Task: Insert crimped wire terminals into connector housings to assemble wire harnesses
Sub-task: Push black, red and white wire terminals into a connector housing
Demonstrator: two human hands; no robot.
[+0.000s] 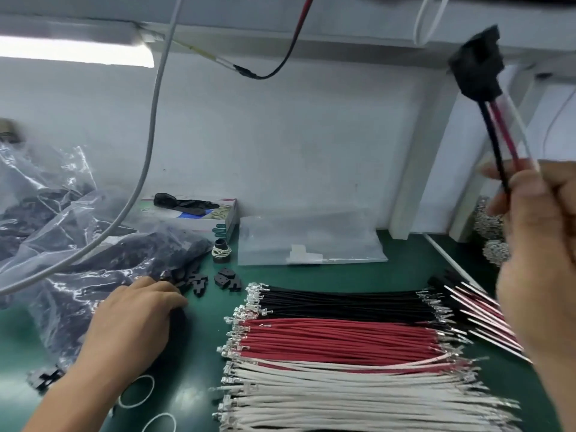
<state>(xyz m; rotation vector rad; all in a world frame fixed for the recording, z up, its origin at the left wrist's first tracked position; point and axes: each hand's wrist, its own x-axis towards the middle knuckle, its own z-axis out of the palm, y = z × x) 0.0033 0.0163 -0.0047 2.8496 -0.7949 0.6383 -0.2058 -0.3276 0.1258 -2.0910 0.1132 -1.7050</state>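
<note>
Harness raised in right hand, left hand on housings

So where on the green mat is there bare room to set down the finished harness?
Bare green mat lies between the left hand and the rows of black, red and white crimped wires. Another strip lies between the clear flat plastic bag and the black wires. Crowded: the loose black connector housings.

We are looking down at a green worktop filling the lower half of the frame. Behind it a pale wall is rising across the middle. A strip light is glowing at the upper left under a white shelf, and a white upright post is standing at the right.
</note>
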